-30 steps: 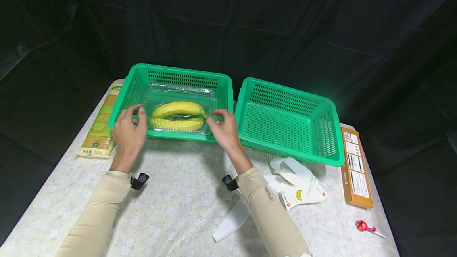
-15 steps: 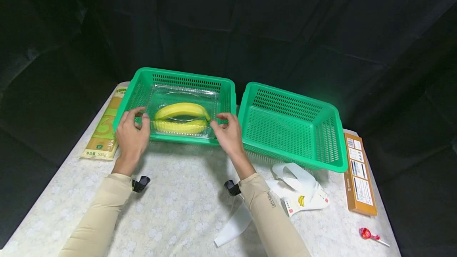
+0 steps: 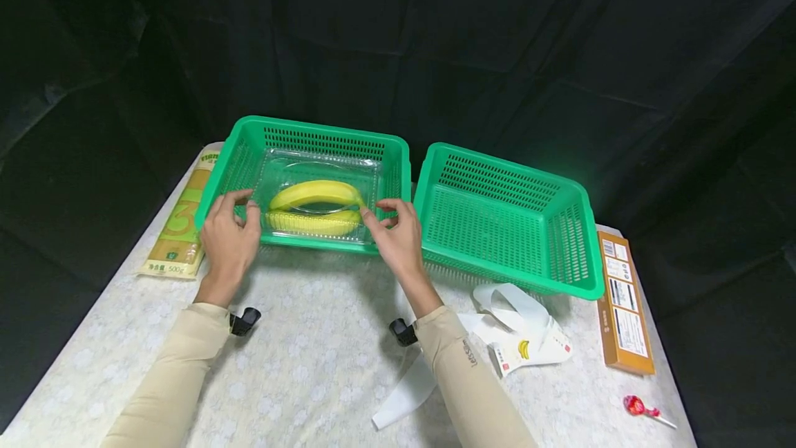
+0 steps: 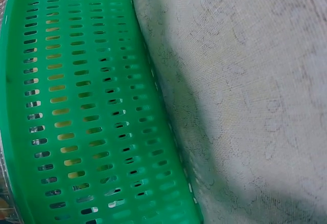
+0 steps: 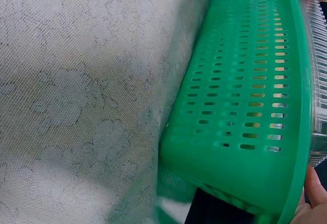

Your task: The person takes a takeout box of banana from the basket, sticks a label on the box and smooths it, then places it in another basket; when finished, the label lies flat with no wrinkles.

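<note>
A clear plastic box (image 3: 336,161) sits in the left green basket (image 3: 323,130), and two yellow bananas (image 3: 316,192) show through it. At the box's front left corner, my left hand (image 3: 231,232) holds the edge with curled fingers and thumb. My right hand (image 3: 398,234) pinches the front right corner, its thumb by the banana's stem end. From the right wrist, the clear box (image 5: 318,96) stands at the basket's rim with my right hand's fingers (image 5: 312,193) against it. In the left wrist view the slotted basket wall (image 4: 87,101) hides most of the box.
To the right stands a second green basket (image 3: 491,227). In front of it lies a white strip with a banana print (image 3: 519,337). A yellow-green food packet (image 3: 180,227) lies far left; an orange-brown box (image 3: 624,303) and a red lollipop (image 3: 636,405) lie right.
The head view has shifted slightly, moving the whole scene a little down and right. Both hands stay at the box's front corners, and the right thumb makes only a small shift.
</note>
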{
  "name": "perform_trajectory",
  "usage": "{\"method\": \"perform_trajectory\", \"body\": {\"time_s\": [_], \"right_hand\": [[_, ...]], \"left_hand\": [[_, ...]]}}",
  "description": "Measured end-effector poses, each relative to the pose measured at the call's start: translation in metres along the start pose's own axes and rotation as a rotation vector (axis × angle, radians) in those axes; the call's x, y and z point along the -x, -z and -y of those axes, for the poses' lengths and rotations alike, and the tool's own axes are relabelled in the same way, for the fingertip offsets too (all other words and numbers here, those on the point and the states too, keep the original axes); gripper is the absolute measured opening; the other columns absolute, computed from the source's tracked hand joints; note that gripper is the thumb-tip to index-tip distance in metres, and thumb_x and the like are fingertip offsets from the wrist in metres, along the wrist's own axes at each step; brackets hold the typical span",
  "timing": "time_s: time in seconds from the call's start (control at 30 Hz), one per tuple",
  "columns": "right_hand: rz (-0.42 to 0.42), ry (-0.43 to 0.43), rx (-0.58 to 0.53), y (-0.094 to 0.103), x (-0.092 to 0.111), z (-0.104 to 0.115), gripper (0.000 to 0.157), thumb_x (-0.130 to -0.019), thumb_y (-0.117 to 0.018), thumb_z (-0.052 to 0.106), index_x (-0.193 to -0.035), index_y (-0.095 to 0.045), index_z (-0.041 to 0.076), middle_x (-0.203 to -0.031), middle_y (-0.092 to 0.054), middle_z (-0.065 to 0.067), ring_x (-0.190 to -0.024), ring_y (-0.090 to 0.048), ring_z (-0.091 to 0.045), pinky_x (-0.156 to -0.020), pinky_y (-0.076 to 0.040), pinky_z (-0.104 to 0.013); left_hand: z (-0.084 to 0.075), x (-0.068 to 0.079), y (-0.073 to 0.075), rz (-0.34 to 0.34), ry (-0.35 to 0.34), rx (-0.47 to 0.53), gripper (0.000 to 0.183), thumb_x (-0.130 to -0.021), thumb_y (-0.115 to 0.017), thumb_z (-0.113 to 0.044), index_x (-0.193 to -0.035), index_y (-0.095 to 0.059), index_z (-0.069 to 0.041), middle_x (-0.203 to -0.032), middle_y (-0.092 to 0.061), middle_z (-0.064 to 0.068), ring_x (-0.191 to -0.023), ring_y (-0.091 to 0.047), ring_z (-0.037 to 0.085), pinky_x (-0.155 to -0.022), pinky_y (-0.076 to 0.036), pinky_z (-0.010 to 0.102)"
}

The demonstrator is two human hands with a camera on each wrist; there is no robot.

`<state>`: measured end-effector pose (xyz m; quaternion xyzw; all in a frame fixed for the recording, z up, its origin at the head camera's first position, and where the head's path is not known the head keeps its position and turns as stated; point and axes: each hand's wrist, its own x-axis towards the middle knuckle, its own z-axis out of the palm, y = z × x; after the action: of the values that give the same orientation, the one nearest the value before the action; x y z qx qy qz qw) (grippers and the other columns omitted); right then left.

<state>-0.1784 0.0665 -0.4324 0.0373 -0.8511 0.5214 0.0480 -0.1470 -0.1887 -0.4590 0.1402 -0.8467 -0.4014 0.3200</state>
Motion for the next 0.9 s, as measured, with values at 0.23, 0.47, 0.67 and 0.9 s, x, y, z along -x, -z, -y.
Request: {"method": "perform_trajectory", "body": {"time_s": [0.23, 0.47, 0.67, 0.9], "right_hand": [[-0.009, -0.007, 0.009, -0.0003, -0.0019, 0.0012, 0.036, -0.092, -0.069, 0.038, -0.117, -0.067, 0.011, -0.125, -0.060, -0.014, -0.091, -0.062, -0.025, -0.076, -0.050, -0.036], [-0.012, -0.013, 0.010, -0.0013, -0.0013, 0.0024, 0.037, -0.093, -0.070, 0.038, -0.117, -0.067, 0.010, -0.126, -0.059, -0.017, -0.091, -0.062, -0.026, -0.076, -0.050, -0.036], [-0.010, -0.022, -0.006, -0.0003, -0.0039, 0.0019, 0.038, -0.092, -0.071, 0.037, -0.118, -0.067, 0.009, -0.123, -0.060, -0.014, -0.092, -0.062, -0.026, -0.077, -0.052, -0.035], [-0.003, -0.060, -0.053, 0.0007, 0.0005, 0.0072, 0.039, -0.092, -0.072, 0.035, -0.119, -0.067, 0.008, -0.125, -0.060, -0.017, -0.093, -0.062, -0.026, -0.075, -0.051, -0.035]], "left_hand": [[-0.0006, -0.0011, -0.0018, 0.011, 0.002, -0.013, 0.034, -0.095, -0.054, -0.025, -0.116, -0.072, -0.007, -0.105, -0.072, 0.016, -0.067, -0.061, 0.030, -0.069, -0.043, 0.051], [-0.0013, -0.0020, -0.0021, 0.014, 0.014, -0.039, 0.034, -0.095, -0.053, -0.026, -0.116, -0.072, -0.008, -0.103, -0.072, 0.015, -0.068, -0.061, 0.031, -0.068, -0.043, 0.052], [-0.0043, -0.0038, -0.0021, 0.029, 0.031, -0.031, 0.034, -0.095, -0.053, -0.025, -0.118, -0.072, -0.008, -0.106, -0.072, 0.014, -0.071, -0.063, 0.031, -0.071, -0.044, 0.052], [-0.0063, -0.0010, 0.0044, 0.027, 0.024, 0.022, 0.033, -0.096, -0.054, -0.020, -0.120, -0.071, -0.006, -0.112, -0.071, 0.016, -0.073, -0.063, 0.029, -0.073, -0.045, 0.042]]}}
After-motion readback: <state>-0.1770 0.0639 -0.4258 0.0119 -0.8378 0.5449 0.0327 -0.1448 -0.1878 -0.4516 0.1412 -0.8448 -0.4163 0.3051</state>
